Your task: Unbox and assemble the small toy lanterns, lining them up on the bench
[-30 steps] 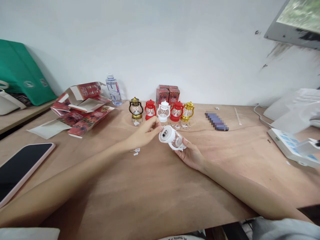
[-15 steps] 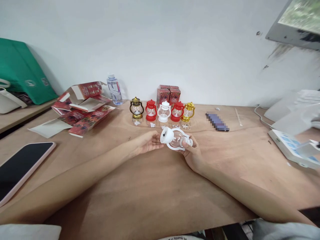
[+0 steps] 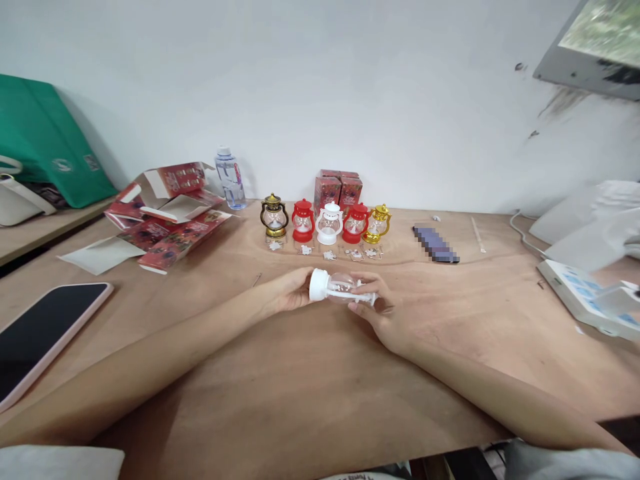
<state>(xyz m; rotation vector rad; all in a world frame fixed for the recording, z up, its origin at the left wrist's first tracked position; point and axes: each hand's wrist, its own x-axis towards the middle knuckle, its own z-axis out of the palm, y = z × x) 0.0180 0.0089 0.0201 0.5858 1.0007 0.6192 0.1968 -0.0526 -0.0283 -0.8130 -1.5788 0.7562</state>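
A white lantern with a clear globe [image 3: 341, 287] lies sideways between my hands above the wooden table [image 3: 300, 387]. My right hand [image 3: 383, 310] is closed round its top and handle end. At the white base, my left hand [image 3: 295, 290] has its fingers closed against the lantern, some of them hidden behind it. Beyond stand a bronze lantern [image 3: 274, 217], a red one [image 3: 303, 221], a white one [image 3: 329, 224], another red one [image 3: 355, 224] and a gold one [image 3: 377, 225]. Small charms with wire [image 3: 330, 255] lie in front of them.
Red boxes [image 3: 337, 190] stand behind the lanterns. Left are opened packaging [image 3: 183, 237], a bottle [image 3: 231, 179], a green bag [image 3: 45, 140] and a phone [image 3: 47, 333]. Right are a blurred dark item [image 3: 435, 245], a thin white strip [image 3: 478, 235] and a power strip [image 3: 585, 297].
The held lantern has turned, its base now facing left and its handle seen edge-on. My left hand has closed on the base, and my right fingers have shifted over the top end.
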